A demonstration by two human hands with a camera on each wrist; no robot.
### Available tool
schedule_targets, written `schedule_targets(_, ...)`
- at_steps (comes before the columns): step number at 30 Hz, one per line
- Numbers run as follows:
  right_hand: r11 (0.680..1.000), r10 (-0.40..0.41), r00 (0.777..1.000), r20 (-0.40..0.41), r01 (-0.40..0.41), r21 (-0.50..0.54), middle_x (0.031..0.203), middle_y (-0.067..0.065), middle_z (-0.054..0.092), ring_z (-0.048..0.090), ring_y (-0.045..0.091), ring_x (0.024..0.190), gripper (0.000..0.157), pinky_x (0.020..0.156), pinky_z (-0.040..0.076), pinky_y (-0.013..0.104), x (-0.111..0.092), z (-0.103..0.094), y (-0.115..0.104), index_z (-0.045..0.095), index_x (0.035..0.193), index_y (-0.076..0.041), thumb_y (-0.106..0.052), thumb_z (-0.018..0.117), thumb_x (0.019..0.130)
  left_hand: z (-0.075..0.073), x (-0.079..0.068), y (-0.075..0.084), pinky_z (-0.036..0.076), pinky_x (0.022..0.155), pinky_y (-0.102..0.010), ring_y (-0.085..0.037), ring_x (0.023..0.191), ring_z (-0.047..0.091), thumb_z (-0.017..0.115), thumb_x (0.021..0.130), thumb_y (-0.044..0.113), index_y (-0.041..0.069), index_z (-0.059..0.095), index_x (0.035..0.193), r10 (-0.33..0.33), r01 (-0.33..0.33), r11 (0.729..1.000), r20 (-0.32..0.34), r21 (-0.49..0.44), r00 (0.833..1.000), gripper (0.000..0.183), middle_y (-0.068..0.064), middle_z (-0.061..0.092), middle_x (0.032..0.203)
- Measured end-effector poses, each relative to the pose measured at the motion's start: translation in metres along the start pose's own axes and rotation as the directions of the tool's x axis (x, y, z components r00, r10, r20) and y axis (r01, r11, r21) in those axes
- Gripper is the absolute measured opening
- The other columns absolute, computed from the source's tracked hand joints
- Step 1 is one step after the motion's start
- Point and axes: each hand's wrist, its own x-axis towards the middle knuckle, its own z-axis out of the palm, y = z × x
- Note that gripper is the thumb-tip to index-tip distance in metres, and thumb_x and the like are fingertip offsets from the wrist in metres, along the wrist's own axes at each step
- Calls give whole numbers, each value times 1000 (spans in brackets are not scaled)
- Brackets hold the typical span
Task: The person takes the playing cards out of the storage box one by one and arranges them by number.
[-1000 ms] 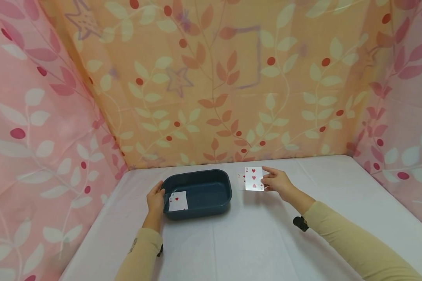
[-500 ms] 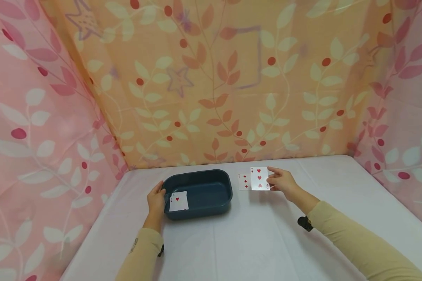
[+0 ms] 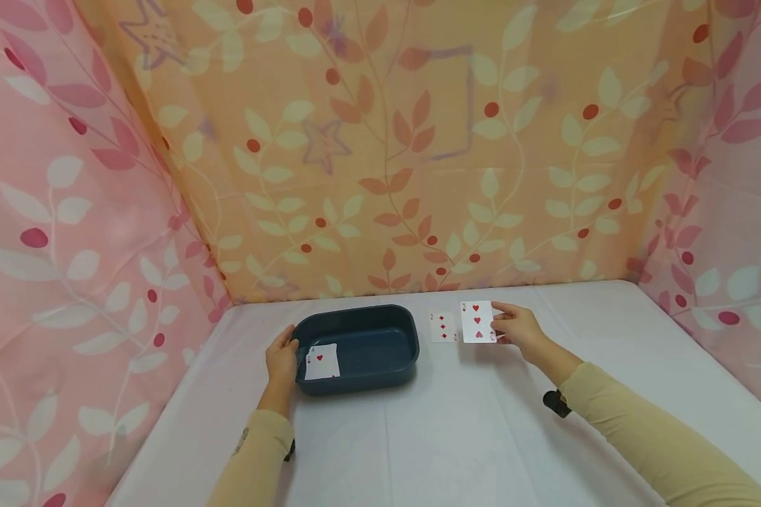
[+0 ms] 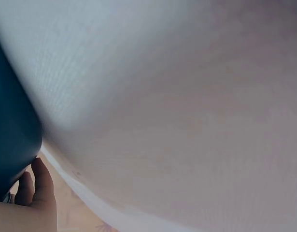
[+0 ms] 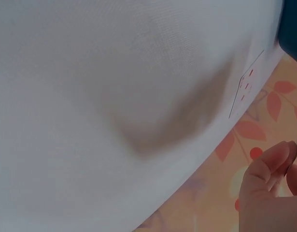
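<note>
My right hand (image 3: 520, 331) pinches a three of hearts playing card (image 3: 478, 322) by its right edge, face toward me, raised over the white table. To the left of that card, a three of diamonds (image 3: 442, 327) lies on the cloth. A dark blue rectangular plastic basin (image 3: 361, 384) stands left of both cards. My left hand (image 3: 280, 360) grips the basin at its left end; in the left wrist view, fingers (image 4: 43, 181) lie against the basin's outer wall. Inside the basin, at its left end, rests an ace of hearts (image 3: 322, 361), overlapping what looks like another card beneath.
A white cloth (image 3: 418, 443) covers the table. Behind it hangs an orange leaf-patterned curtain (image 3: 380, 141), with pink patterned curtains (image 3: 70, 232) at both sides. A black band (image 3: 557, 403) sits on the right wrist.
My right hand has moved right with the three of hearts, away from above the three of diamonds, which now shows fully. The left hand and basin stay in place.
</note>
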Motion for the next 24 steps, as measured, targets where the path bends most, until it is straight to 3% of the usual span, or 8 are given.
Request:
schedule_targets(9,999,45,999,-19,-45,1,122,26,52,60,14,78,55,64,53,23,0,-2,3,32,149,3,0,50,97,-1,-3,2,21,116,-41,-32,142,27,37,101,-2,-2,37,147,5,-5,1000,0,-1,1000,45,-19,32,153)
schedule_targets(24,998,67,996,-57,-66,12,119,24,51,59,14,76,54,63,52,23,7,-8,17,32,148,5,1,48,97,1,-5,5,20,116,-39,-32,143,26,38,100,-6,-5,38,145,26,-26,1000,-2,-13,1000,45,-21,33,152)
